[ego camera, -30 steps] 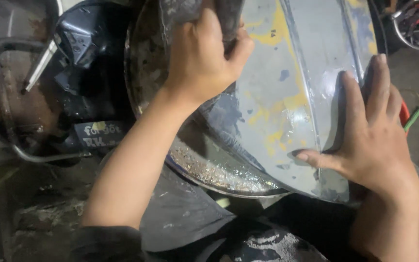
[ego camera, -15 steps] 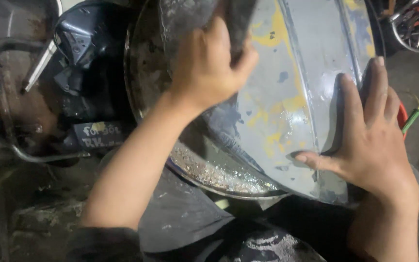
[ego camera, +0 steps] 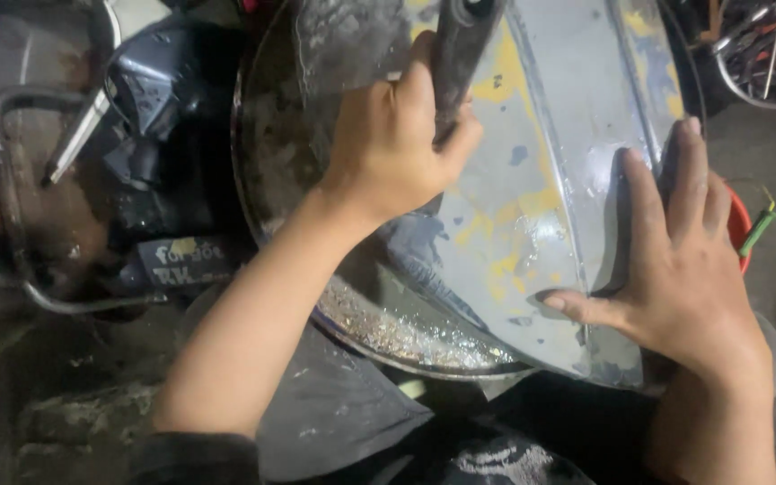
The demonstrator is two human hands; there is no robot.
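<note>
A curved grey metal panel with yellow and blue paint patches lies across a round metal basin in front of me. My left hand is shut on a dark block that presses against the panel's upper part. My right hand lies flat on the panel's lower right, fingers spread, thumb pointing left. The panel's surface looks wet.
A dark scooter body with a bent metal tube stands at the left. A red container with a green-handled tool peeks out behind my right hand. A bicycle wheel shows at top right.
My left hand has slid the dark block a little to the right and upward over the panel. My right hand has stayed where it was.
</note>
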